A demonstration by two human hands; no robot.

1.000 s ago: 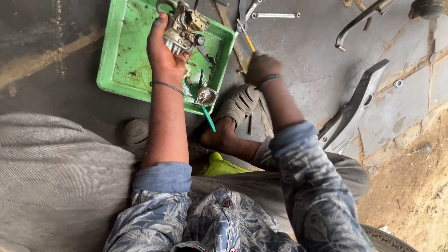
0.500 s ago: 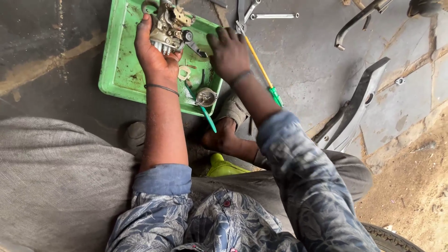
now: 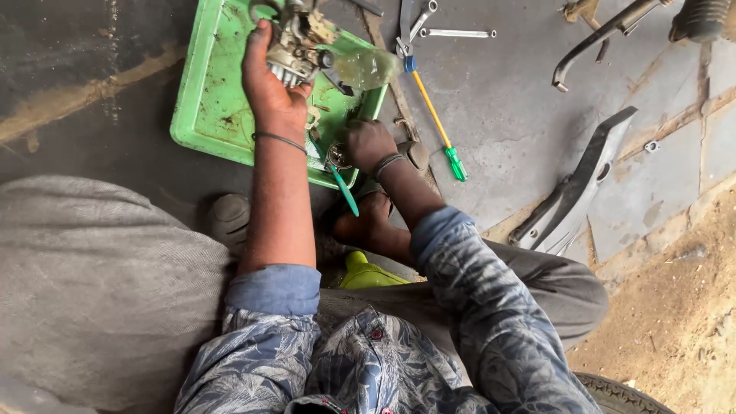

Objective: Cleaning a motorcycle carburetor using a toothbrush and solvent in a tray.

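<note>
Two hands busy over the green tray (image 3: 211, 115). My left hand (image 3: 268, 88) is closed around a small metal carburettor-like assembly (image 3: 295, 46), held above the tray's far end. My right hand (image 3: 366, 143) is curled at the tray's near edge, fingers down on a small round metal part (image 3: 337, 156) just beside a teal-handled tool (image 3: 345, 190); I cannot tell if it actually grips either.

Handling call: assembly looks like cast metal, rigid, fairly heavy for its size, lots of protruding bits, probably oily and slick. I'd hold it by the main body, not by levers or fittings. A clear plastic cup-like piece (image 3: 364, 67) sits by it, likely light and crackable.

Surface: tray is grimy plastic on a stained concrete floor (image 3: 498, 115). A yellow screwdriver with green tip (image 3: 433, 115), spanners (image 3: 452, 33) and a long dark trim panel (image 3: 583, 184) lie well apart to the right. Dirt ground past the concrete edge.
</note>
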